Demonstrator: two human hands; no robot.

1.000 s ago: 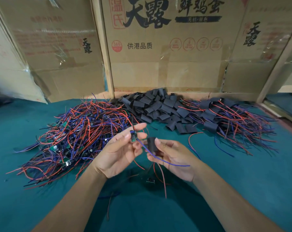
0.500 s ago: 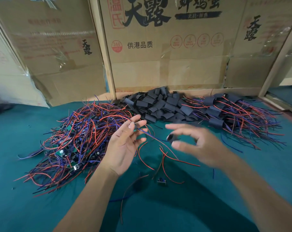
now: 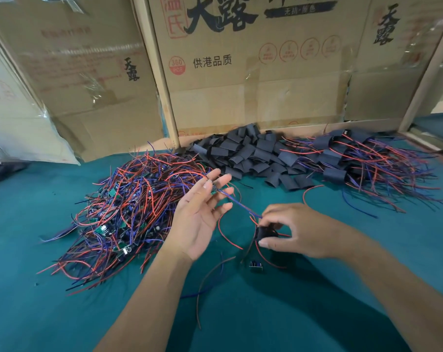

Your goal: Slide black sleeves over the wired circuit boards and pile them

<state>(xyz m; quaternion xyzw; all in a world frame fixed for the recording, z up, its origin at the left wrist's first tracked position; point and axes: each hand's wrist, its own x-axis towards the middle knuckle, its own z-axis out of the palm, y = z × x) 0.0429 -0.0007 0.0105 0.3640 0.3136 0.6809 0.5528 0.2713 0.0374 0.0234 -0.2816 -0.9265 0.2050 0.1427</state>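
My left hand (image 3: 199, 217) is palm up and pinches a small green circuit board (image 3: 213, 192) between thumb and fingertips. Its blue and red wires (image 3: 240, 205) run down to the right. My right hand (image 3: 300, 231) pinches a black sleeve (image 3: 265, 232) around those wires, a hand's width from the board. A pile of bare wired boards (image 3: 129, 212) lies to the left. Loose black sleeves (image 3: 251, 153) are heaped at the back centre. Sleeved boards (image 3: 362, 161) are piled at the back right.
All of it sits on a teal table cover (image 3: 317, 313). A small dark component (image 3: 256, 266) and a loose wire (image 3: 206, 283) lie between my forearms. Cardboard boxes (image 3: 253, 80) and a wooden post (image 3: 162, 80) wall off the back.
My right hand swung out forward, then came back down lower with the sleeve, which is now around the wires. My left hand opened its palm and kept the board at its fingertips.
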